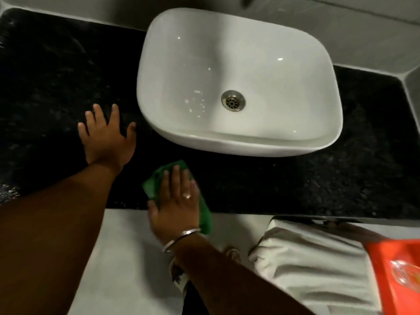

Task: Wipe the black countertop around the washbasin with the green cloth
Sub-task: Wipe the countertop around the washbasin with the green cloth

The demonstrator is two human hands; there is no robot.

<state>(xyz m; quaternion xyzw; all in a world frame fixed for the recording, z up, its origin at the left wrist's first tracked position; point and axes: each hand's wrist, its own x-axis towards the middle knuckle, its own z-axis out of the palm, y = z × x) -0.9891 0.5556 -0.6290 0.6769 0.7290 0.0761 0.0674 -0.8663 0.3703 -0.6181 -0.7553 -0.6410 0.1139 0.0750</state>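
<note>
Head view shows the right hand point(176, 201) flat on the green cloth point(159, 180), its length running from basin point(238, 83) toward counter point(318, 178) edge, left hand point(106, 135) spread bare.

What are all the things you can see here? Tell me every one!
Washbasin: one, white, sitting on the countertop, metal drain in its bottom.
Countertop: one, black, speckled, around the washbasin.
Cloth: one, green, on the countertop's front edge, under the right hand.
Packet: one, orange-red, bottom right corner.
White fabric: one piece, bottom right, below the countertop.
Left hand: flat, fingers spread, on the countertop left of the washbasin.
Right hand: flat on the cloth, wearing a ring and a silver bangle.
</note>
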